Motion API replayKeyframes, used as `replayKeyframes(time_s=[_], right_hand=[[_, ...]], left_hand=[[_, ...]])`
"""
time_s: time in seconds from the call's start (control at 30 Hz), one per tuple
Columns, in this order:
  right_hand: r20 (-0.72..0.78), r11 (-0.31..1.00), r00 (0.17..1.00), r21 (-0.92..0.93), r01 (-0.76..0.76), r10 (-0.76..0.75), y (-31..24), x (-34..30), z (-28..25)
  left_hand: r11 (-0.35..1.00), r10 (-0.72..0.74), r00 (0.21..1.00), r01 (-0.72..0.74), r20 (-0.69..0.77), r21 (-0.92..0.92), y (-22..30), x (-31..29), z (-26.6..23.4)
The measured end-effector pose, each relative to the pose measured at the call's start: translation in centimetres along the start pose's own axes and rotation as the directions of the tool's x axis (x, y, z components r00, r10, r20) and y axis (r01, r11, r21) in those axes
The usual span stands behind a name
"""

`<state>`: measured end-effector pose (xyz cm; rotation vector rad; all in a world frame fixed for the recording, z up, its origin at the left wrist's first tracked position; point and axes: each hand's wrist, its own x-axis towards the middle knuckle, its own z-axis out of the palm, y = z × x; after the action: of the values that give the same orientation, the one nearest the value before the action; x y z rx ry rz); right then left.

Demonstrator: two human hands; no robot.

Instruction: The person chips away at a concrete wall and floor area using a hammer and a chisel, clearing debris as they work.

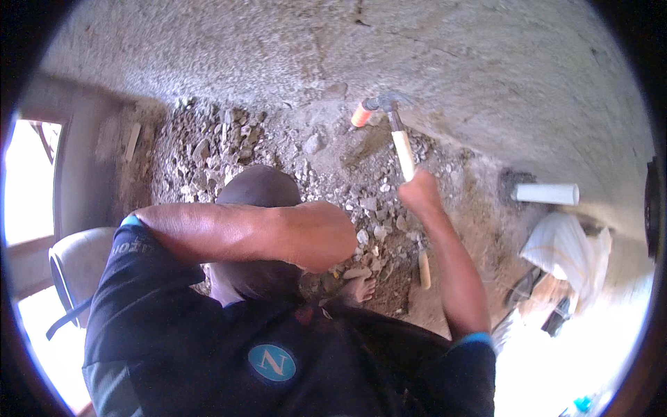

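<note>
Gripped in my right hand [420,192] is the light wooden handle of a hammer [403,151]. Its dark metal head lies up by the base of the rough wall, slightly smeared by motion. Touching or just beside that head is a short orange cylinder [360,114]; whether it is a separate piece I cannot tell. My left arm is bent across my body above my dark-clothed knee [258,182]. The left hand [326,236] is turned down, its fingers hidden. Below the right hand, a tool with a wooden handle [424,270] lies on the dirt.
Broken stones and rubble [208,149] cover the floor along the wall [229,55]. My bare foot [359,290] stands among the pieces. A white pipe [547,194] sticks out on the right, near a white sack [561,243] and dark sandals [526,283]. A bright opening [31,181] is at left.
</note>
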<state>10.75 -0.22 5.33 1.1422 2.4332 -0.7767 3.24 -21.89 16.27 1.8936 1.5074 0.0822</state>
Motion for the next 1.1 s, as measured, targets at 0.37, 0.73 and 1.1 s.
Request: replayKeyframes(time_s=[0.37,0.73,1.1], right_hand=[[-0.718,0.470,0.690,0.579,0.666,-0.092,-6.6,-7.7,-12.7],[-0.480,0.829,0.831,0.315,0.462,-0.280,-4.1,-6.5,-13.3],[-0.030,0.989,0.992,0.089,0.122,-0.120,0.6,-1.3,-3.1]], left_hand=[[0.997,-0.020,0.998,0.016,0.054,0.071,1.4,-1.0,-0.1],[0.999,-0.037,0.999,0.036,0.034,0.021,0.8,-0.7,0.7],[0.995,-0.035,0.997,0.041,0.067,-0.090,1.0,-0.6,0.1]])
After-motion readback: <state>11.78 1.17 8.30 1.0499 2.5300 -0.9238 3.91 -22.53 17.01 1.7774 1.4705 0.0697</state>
